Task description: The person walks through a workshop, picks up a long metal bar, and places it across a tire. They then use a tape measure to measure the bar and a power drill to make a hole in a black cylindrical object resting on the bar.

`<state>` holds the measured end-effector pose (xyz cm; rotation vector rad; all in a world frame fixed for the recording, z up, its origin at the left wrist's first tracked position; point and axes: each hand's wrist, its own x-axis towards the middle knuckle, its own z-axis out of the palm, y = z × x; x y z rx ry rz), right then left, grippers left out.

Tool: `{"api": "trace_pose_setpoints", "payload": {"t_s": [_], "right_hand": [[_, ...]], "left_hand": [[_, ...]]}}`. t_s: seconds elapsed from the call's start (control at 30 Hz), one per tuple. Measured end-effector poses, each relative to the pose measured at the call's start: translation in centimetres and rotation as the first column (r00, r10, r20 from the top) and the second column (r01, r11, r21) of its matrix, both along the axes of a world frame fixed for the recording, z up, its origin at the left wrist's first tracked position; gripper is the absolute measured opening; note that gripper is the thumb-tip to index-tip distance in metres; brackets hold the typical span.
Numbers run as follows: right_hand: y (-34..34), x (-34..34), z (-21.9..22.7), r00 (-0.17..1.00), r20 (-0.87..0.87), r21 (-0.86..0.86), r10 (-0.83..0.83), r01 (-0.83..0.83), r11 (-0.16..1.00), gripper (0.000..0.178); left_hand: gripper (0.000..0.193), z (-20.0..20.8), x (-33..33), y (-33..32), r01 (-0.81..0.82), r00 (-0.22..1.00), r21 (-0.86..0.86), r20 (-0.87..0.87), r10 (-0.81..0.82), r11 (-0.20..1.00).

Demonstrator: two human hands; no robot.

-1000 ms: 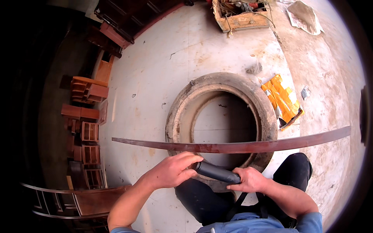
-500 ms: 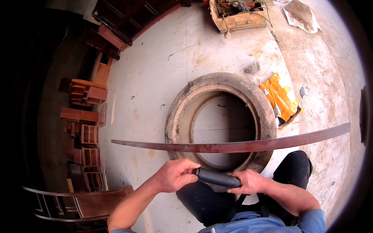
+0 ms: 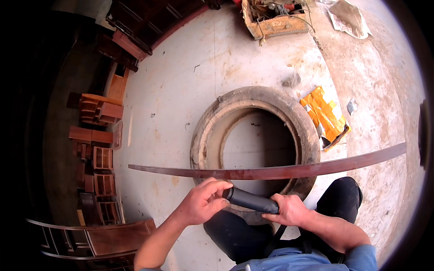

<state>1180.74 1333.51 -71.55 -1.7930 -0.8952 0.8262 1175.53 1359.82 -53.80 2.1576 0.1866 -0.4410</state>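
Note:
A black cylinder-shaped handle [image 3: 251, 200] lies level between my two hands in the head view. My right hand [image 3: 289, 210] is closed around its right end. My left hand [image 3: 202, 201] pinches its left end with the fingertips. Just beyond the hands a long, thin, reddish-brown strip [image 3: 271, 171] stretches from left to right, slightly bowed, across the near edge of a worn tyre [image 3: 202, 140] lying flat on the concrete floor. Whether the handle joins the strip I cannot tell.
Stacks of dark red wooden furniture parts [image 3: 97, 135] line the left side, with a curved chair piece [image 3: 90, 235] at the lower left. An orange package [image 3: 325, 115] lies right of the tyre. A wooden crate [image 3: 271, 18] stands at the far end. My knees [image 3: 339, 194] are below.
My left hand has slid from resting over the handle to gripping its left end with the fingertips. The strip and my right hand have hardly moved.

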Motion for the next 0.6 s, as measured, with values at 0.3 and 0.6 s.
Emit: {"api": "trace_pose_setpoints", "payload": {"t_s": [0.3,0.6], "right_hand": [[0.5,1.6,1.4,0.704,-0.676,0.195,0.217,-0.113,0.974,0.036],[0.0,1.9,0.5,0.562,-0.757,0.262,0.335,-0.209,0.942,0.04]], "left_hand": [[0.046,-8.8,1.6,-3.7,-0.063,0.949,-0.897,0.082,0.305,0.438],[0.029,-10.4,4.4,-5.4,0.05,0.968,-0.994,0.072,0.242,0.096]]}}
